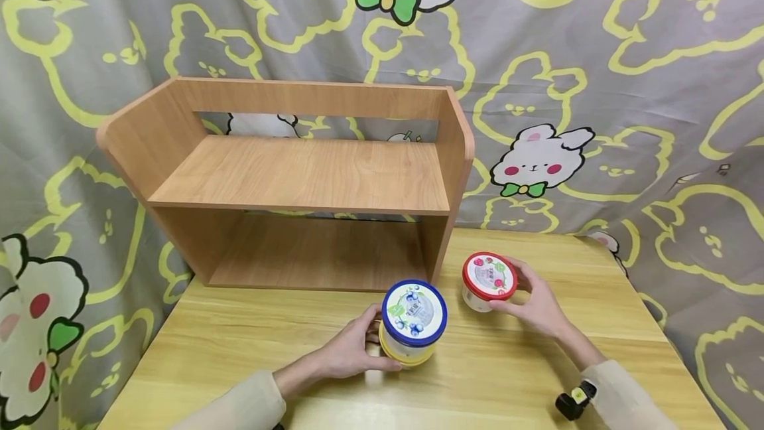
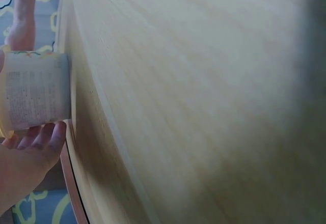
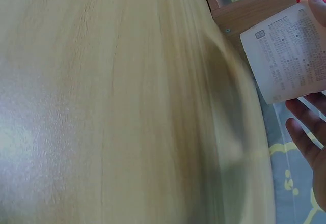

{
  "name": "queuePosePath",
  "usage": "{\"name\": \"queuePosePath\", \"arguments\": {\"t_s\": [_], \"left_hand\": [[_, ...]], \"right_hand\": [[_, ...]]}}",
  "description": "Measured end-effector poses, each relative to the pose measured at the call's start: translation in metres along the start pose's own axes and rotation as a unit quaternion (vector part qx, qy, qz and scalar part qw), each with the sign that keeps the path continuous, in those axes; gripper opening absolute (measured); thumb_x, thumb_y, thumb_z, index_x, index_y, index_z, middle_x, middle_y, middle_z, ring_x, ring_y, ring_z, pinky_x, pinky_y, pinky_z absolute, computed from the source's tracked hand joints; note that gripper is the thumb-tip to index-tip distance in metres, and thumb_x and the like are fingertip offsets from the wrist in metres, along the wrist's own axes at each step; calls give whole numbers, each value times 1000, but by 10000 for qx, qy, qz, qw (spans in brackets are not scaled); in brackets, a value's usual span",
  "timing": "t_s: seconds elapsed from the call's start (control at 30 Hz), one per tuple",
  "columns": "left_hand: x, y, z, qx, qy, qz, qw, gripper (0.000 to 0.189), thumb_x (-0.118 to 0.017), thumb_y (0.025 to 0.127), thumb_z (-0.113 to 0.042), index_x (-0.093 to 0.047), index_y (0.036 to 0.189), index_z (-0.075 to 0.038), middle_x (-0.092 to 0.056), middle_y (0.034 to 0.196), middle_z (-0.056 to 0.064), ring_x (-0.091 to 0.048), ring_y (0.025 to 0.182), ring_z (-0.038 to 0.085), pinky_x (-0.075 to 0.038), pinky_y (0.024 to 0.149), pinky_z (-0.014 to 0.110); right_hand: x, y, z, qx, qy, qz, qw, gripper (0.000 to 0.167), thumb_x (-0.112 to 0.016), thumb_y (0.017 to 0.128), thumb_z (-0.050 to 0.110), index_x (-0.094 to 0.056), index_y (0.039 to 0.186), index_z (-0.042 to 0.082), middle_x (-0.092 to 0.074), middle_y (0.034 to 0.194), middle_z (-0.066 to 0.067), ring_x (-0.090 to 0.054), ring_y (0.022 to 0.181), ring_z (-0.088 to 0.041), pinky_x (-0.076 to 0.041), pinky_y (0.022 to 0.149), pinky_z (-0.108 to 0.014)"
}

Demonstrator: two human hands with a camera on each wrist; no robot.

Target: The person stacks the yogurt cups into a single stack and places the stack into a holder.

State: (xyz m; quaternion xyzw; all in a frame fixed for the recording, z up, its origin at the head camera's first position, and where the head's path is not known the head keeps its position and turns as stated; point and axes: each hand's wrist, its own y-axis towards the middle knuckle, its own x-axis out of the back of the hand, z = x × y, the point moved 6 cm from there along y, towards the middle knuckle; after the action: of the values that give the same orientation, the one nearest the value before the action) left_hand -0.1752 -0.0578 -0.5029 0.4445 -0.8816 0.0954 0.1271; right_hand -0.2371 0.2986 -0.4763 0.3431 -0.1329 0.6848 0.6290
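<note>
The red-lidded tub (image 1: 486,275) is at 2 o'clock from the blue-lidded tub (image 1: 414,314), which appears stacked on a yellow-lidded tub (image 2: 38,89) standing on the table (image 1: 256,330). The shelf (image 1: 298,178) stands at 11 o'clock from this stack.

Right hand (image 1: 540,304): grips the red-lidded tub, thumb near 5 o'clock on the rim, fingers near 2 o'clock. The tub looks tilted; contact with the table cannot be confirmed.

Left hand (image 1: 349,350): curls round the lower part of the stack, thumb at 7 o'clock, fingers at 9 o'clock.

Handling: the tubs are probably light, though the contents are hidden and weight is uncertain. Walls look smooth and fairly stiff; expect some slip, and denting under a hard squeeze. Grip a single tub at mid-wall, at 3 and 9 o'clock. Avoid lifting by the lid alone; it may come loose. Support the stack from its lower tub and hold it level, since the upper one could slide off.
</note>
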Motion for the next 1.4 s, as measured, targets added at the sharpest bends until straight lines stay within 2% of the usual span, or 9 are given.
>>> {"name": "queuePosePath", "arguments": {"t_s": [0.3,0.6,0.67,0.83,0.9,1.1,1.4], "left_hand": [[0,0,1,57,8,-5,10000,87,-92,83,-24,-41,152,-14,-62,143,8,-68,124,17,-56,106,24],[0,0,1,91,-2,-16,10000,89,-92,83,-24,-40,154,-13,-61,143,9,-68,123,17,-56,105,22],[0,0,1,98,4,-16,10000,89,-92,83,-24,-39,154,-13,-61,143,9,-68,123,17,-56,105,22],[0,0,1,79,-1,-7,10000,89,-92,83,-24,-39,154,-14,-61,143,9,-68,123,17,-56,105,22],[0,0,2,82,-18,1,10000,89,-92,83,-24,-39,154,-14,-61,143,9,-68,123,17,-56,105,22],[0,0,3,89,-78,-12,9999,89,-92,83,-23,-39,154,-12,-61,143,9,-68,121,15,-56,103,20],[-1,0,2,-31,-113,-3,9999,88,-92,82,-21,-40,152,-13,-63,142,9,-68,121,14,-56,105,22]], "right_hand": [[7,-4,17,343,24,-62,9994,94,-98,72,15,-49,152,5,-69,136,-18,-58,108,12,-49,93,-9],[9,-9,49,825,222,113,9963,94,-98,70,11,-51,151,8,-67,139,-15,-58,116,11,-50,97,-10],[11,-10,57,926,277,94,9953,95,-98,69,9,-51,152,8,-66,141,-7,-57,119,12,-49,98,-9],[20,-12,79,1181,491,88,9918,99,-97,67,2,-49,153,7,-58,142,24,-54,124,13,-45,101,-5],[23,-11,89,1307,613,120,9894,100,-95,66,-2,-48,154,6,-56,142,29,-54,126,12,-45,103,-4],[33,-7,114,1635,831,288,9826,102,-93,63,-7,-47,153,4,-58,143,22,-57,127,7,-45,104,-6],[41,3,149,1948,771,540,9763,103,-93,62,-3,-48,154,8,-61,143,14,-59,123,0,-49,104,-9]]}}
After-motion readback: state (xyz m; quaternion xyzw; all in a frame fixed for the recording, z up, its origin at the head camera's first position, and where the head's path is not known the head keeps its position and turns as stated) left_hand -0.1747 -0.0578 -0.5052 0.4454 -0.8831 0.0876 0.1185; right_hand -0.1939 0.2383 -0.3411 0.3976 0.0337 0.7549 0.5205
